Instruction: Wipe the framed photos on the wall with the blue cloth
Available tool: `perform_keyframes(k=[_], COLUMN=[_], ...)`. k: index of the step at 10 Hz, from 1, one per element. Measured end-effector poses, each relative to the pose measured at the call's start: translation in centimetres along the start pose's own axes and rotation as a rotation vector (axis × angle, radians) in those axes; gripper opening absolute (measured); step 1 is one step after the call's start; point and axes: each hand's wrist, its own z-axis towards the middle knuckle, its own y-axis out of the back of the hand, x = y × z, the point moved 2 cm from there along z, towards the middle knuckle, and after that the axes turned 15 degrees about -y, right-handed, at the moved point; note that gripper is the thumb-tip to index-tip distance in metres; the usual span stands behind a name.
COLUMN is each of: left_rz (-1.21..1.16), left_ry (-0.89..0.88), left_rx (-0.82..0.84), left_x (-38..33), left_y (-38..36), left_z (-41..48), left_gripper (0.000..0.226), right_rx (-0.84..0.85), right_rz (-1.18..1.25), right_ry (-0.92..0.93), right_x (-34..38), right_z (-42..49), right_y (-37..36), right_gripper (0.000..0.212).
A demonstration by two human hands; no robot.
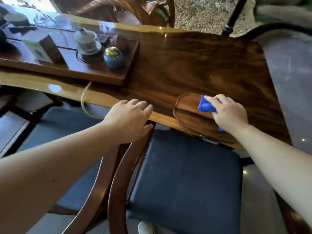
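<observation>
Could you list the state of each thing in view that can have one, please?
Blue cloth: bunched, gripped by right hand over the small wooden tray.
Right hand: closed on the cloth.
Left hand: open, resting on the chair back.
Small wooden tray: flat at the table edge.
Lidded cup: lid on.
Blue jar: gold lid on.
Framed photos: not in view.

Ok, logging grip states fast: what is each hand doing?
Left hand: open, resting on the wooden chair back.
Right hand: closed on the crumpled blue cloth.

Glossy, smooth wooden table [194, 65]; nubby blue cloth [206, 105]; matt fabric chair cushion [184, 174]; glazed blue jar [113, 58].
</observation>
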Motion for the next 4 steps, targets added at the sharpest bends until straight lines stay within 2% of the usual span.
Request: perform_keyframes(k=[1, 2, 4], left_rz=[-0.013, -0.018, 0.071], left_ry=[-0.004, -0.015, 0.016], left_rx=[0.017, 0.025, 0.088], left_x=[-0.1, 0.0, 1.3], left_y=[-0.9, -1.7, -1.3], left_z=[0.9, 0.8, -0.8], left_gripper=[0.064, 0.063, 0.070], right_rx=[0.014, 0.110, 0.318], right_rz=[-0.034, -0.023, -0.090], right_ry=[-0.001, -0.044, -0.148], right_x=[0.3, 1.1, 1.6], right_z=[-0.1, -1.4, -2.6], right_y=[-2.3, -4.9, -5.6], right_gripper=[0.053, 0.050, 0.080])
